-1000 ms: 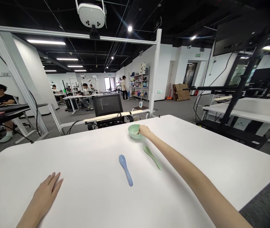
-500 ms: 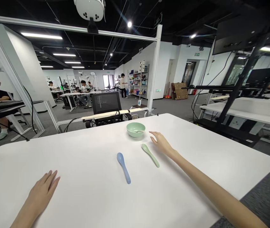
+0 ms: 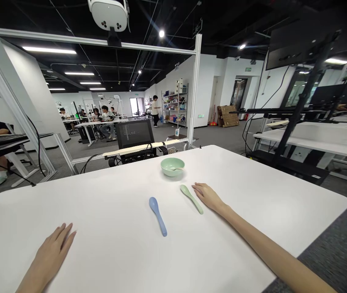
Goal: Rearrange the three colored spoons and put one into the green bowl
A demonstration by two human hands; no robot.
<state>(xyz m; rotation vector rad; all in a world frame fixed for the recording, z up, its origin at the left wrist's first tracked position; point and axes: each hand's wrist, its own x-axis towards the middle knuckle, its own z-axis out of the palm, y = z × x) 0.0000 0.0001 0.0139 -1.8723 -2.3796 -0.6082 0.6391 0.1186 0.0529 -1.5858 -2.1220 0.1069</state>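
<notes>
One green spoon [image 3: 191, 199], just beside right hand [image 3: 209, 197]; one blue spoon [image 3: 158, 216], between both hands; left hand [image 3: 50, 249] apart, both unclenched.

The undersides of the left hand [image 3: 52, 249] and right hand [image 3: 208, 197] are hidden; the bottom edge crops both forearms [image 3: 268, 250] and the tabletop [image 3: 115, 252]; far shelf items [image 3: 178, 119] are indistinct.

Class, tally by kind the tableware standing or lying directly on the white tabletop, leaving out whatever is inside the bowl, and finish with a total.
Bowls: 1, the green bowl
Spoons: 2, the blue spoon and the green spoon
Total: 3
</notes>
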